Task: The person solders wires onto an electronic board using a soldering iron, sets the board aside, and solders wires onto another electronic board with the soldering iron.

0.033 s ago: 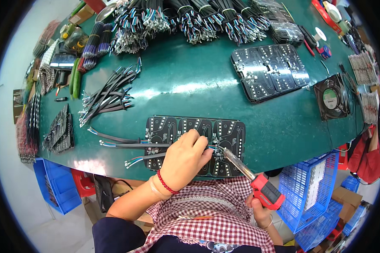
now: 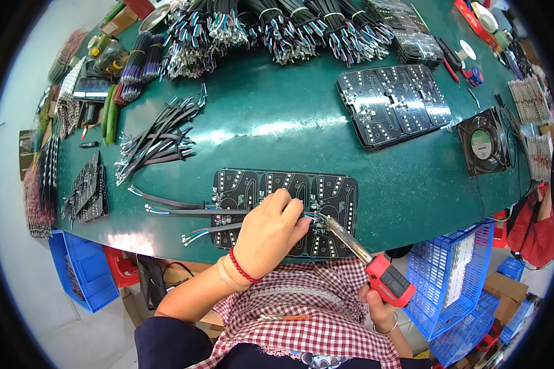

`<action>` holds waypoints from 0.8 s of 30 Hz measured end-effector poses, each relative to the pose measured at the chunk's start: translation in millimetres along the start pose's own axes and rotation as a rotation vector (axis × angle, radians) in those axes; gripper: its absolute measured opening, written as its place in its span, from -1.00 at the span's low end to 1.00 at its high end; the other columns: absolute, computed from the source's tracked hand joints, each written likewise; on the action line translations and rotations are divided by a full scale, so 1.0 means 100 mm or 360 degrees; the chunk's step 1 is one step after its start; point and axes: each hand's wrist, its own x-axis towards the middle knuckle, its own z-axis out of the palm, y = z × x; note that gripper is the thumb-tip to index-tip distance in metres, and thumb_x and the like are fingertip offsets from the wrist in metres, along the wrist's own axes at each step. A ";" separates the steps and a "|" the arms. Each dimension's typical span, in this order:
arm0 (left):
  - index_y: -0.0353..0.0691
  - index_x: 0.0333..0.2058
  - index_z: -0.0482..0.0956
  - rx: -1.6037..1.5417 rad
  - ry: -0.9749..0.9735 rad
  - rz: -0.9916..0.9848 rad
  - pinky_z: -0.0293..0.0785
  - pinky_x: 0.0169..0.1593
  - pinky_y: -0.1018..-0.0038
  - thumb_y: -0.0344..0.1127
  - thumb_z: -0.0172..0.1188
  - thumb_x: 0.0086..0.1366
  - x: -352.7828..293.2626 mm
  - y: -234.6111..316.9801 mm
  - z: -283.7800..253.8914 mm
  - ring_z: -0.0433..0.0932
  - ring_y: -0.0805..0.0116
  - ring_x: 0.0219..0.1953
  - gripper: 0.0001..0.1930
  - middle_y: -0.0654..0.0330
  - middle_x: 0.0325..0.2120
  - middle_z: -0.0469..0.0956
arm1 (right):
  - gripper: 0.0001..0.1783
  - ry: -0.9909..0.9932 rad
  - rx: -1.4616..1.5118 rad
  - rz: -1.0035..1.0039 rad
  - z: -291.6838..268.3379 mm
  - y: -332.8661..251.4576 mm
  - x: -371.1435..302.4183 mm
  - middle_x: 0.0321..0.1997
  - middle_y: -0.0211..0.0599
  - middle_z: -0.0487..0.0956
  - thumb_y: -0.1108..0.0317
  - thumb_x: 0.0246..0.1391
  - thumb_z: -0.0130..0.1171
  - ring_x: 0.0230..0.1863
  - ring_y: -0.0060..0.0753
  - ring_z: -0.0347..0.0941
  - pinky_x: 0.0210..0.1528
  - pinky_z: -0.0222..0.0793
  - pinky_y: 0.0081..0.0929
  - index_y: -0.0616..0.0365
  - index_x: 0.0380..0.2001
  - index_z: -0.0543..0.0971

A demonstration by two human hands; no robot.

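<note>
While left fingers pinch wires over board near frame centre, right fingers grip soldering iron; steady tip seems best.

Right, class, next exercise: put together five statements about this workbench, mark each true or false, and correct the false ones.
1. The right hand holds a red-handled soldering iron. True.
2. The left hand is over the circuit board. True.
3. The beaded bracelet is blue. False: it is red.
4. The fan is at the left end of the table. False: it is toward the right end.
5. Black cables extend past the circuit board's left edge. True.
</note>
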 end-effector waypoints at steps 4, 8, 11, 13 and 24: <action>-0.31 -0.40 0.48 -0.0004 -0.0006 0.0013 0.42 -0.38 0.31 -0.43 0.33 0.00 0.01 0.00 -0.01 0.46 0.10 -0.44 -0.79 0.10 -0.48 0.38 | -0.72 0.0108 -0.0196 -0.0121 -0.03 0.11 -0.02 -0.53 -0.30 0.50 0.23 -0.02 0.25 -0.53 -0.43 0.42 -0.48 0.31 -0.51 0.27 -0.49 0.54; -0.31 -0.40 0.48 -0.0004 -0.0008 0.0004 0.42 -0.38 0.31 -0.43 0.33 0.00 0.01 0.00 0.00 0.46 0.10 -0.45 -0.78 0.10 -0.48 0.38 | -0.70 0.0086 -0.0352 -0.0113 -0.03 0.11 0.00 -0.55 -0.28 0.50 0.18 -0.04 0.25 -0.59 -0.36 0.42 -0.54 0.29 -0.48 0.25 -0.50 0.56; -0.30 -0.40 0.47 -0.0014 -0.0005 0.0017 0.41 -0.39 0.30 -0.43 0.33 0.00 0.01 0.00 0.00 0.46 0.11 -0.45 -0.79 0.10 -0.48 0.37 | -0.71 0.0165 -0.0493 -0.0193 -0.04 0.21 -0.04 -0.55 -0.28 0.50 0.17 -0.04 0.25 -0.58 -0.32 0.44 -0.53 0.31 -0.45 0.22 -0.50 0.57; -0.30 -0.41 0.46 -0.0015 -0.0012 0.0006 0.41 -0.39 0.30 -0.43 0.32 0.01 0.01 0.00 0.00 0.45 0.11 -0.45 -0.79 0.10 -0.49 0.36 | -0.71 0.0174 -0.0513 -0.0184 -0.03 0.22 -0.06 -0.55 -0.28 0.51 0.17 -0.04 0.25 -0.57 -0.32 0.44 -0.52 0.31 -0.44 0.22 -0.50 0.57; -0.29 -0.44 0.43 -0.0013 -0.0003 0.0024 0.40 -0.40 0.30 -0.43 0.32 0.01 0.01 -0.01 0.01 0.44 0.13 -0.45 -0.79 0.11 -0.50 0.34 | -0.70 0.0167 -0.0334 -0.0170 0.00 0.07 -0.03 -0.56 -0.32 0.52 0.15 -0.03 0.24 -0.57 -0.34 0.43 -0.51 0.30 -0.45 0.20 -0.53 0.56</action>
